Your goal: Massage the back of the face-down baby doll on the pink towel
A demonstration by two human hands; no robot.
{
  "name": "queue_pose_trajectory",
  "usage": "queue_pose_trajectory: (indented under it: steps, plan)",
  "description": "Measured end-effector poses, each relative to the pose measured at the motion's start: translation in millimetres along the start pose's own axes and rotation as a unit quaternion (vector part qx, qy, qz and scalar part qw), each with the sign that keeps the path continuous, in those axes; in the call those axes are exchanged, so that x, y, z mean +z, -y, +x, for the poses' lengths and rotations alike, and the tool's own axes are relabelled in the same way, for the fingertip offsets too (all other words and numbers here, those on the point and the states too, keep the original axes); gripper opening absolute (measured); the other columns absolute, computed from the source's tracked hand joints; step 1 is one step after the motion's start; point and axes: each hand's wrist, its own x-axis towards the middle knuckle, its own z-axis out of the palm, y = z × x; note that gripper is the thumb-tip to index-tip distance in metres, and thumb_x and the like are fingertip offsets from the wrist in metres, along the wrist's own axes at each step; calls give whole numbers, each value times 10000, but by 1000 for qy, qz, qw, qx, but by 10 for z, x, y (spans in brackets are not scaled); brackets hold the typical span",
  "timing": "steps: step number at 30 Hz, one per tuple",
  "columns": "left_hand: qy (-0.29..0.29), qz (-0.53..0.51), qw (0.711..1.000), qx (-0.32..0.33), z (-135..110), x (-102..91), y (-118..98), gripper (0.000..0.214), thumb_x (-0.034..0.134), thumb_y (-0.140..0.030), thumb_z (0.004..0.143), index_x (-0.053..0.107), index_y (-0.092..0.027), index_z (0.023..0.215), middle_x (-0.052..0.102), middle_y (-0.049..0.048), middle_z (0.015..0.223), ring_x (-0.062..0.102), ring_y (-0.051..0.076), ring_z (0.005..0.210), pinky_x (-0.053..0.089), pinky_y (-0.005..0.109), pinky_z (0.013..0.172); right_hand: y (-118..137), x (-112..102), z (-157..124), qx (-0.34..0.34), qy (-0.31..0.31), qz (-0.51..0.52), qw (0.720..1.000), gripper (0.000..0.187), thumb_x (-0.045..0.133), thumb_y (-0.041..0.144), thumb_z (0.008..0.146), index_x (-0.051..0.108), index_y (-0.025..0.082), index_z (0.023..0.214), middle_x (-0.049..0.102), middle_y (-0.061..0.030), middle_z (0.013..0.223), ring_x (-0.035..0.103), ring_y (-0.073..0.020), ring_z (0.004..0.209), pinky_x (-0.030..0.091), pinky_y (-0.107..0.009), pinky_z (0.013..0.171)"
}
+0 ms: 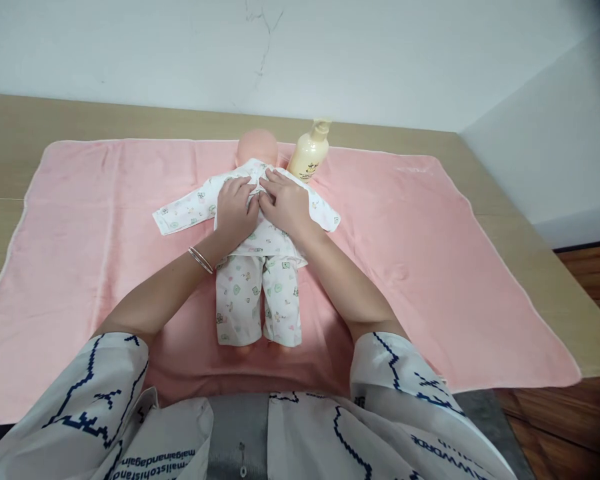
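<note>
A baby doll [258, 147] lies on its back on a pink blanket, with its head away from me. It wears a white printed baby shirt [190, 207] and matching trousers [240, 300]. The shirt's sleeves stretch out to both sides, and the doll's hands do not show. My left hand [236, 210], below a silver bangle [201, 260], rests on the left of the shirt's chest with fingers laid on the cloth. My right hand [287, 203] lies on the other side of the chest, fingers extended towards the shirt's middle. The fingertips nearly meet there, partly covering the front opening.
A cream-coloured pump bottle [310, 152] stands beside the doll's head, on the right. The pink blanket [405, 267] spreads over a wooden table [540, 293]. A white wall [180, 60] rises behind the table, and wooden flooring [570, 420] shows at the lower right.
</note>
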Motion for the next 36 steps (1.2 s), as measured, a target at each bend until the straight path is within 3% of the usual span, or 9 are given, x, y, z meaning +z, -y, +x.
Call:
queue_pose_trajectory:
  steps: [5, 8, 10, 13, 17, 20, 25, 36]
  plan:
    - [-21, 16, 999, -21, -26, -49, -103, 146, 490, -219, 929, 604, -217, 1020, 680, 102, 1056, 588, 273, 1050, 476, 460, 983, 215, -142, -85, 31, -2, -41, 999, 310, 465, 235, 928, 755, 205, 1031, 709, -103, 1306, 613, -316, 1290, 537, -462, 973]
    - [-28, 17, 998, -55, -33, -55, -137, 185, 520, -198, 902, 608, -208, 1064, 667, 103, 1084, 571, 276, 1080, 473, 455, 986, 260, -171, -90, 70, -3, -48, 996, 280, 463, 279, 939, 732, 204, 943, 761, -109, 1129, 700, -318, 1081, 545, -435, 869]
    - [-23, 17, 996, -84, -30, -55, -150, 218, 533, -204, 897, 609, -205, 1101, 647, 108, 1139, 557, 281, 1120, 465, 464, 1014, 271, -168, -87, 82, -5, -50, 995, 277, 459, 293, 946, 717, 200, 985, 758, -109, 1121, 706, -308, 1025, 541, -425, 859]
    - [-2, 14, 994, -111, -19, -56, -164, 258, 521, -214, 907, 611, -195, 1147, 617, 122, 1210, 535, 293, 1175, 446, 483, 1056, 265, -137, -84, 78, -4, -50, 996, 305, 450, 284, 959, 696, 177, 1103, 715, -134, 1264, 665, -310, 1156, 530, -436, 951]
    - [15, 9, 992, -122, -9, -49, -150, 335, 499, -255, 921, 599, -171, 1229, 587, 154, 1297, 511, 319, 1249, 417, 517, 1112, 173, -47, -63, 58, 8, -26, 998, 437, 438, 271, 963, 597, 138, 1348, 557, -140, 1500, 478, -314, 1427, 443, -493, 1140]
    - [30, -8, 992, -126, -13, -21, -99, 399, 487, -343, 948, 575, -163, 1293, 556, 176, 1392, 477, 341, 1340, 378, 544, 1169, 62, 35, -34, 41, 16, 3, 999, 534, 417, 296, 967, 503, 111, 1460, 456, -137, 1585, 361, -304, 1511, 332, -510, 1242]
    - [31, -40, 992, -120, -33, 42, -7, 477, 446, -483, 986, 556, -188, 1344, 517, 146, 1512, 401, 329, 1465, 272, 556, 1265, -36, 110, -15, 28, 11, 31, 999, 558, 372, 358, 980, 494, 127, 1473, 435, -130, 1599, 337, -308, 1522, 288, -563, 1257]
    - [48, -39, 990, -123, -36, 57, 2, 516, 419, -470, 990, 525, -159, 1388, 478, 157, 1562, 359, 313, 1510, 219, 543, 1294, -20, 109, -19, 30, 17, 25, 999, 571, 372, 322, 978, 479, 80, 1484, 421, -158, 1603, 322, -312, 1527, 267, -542, 1269]
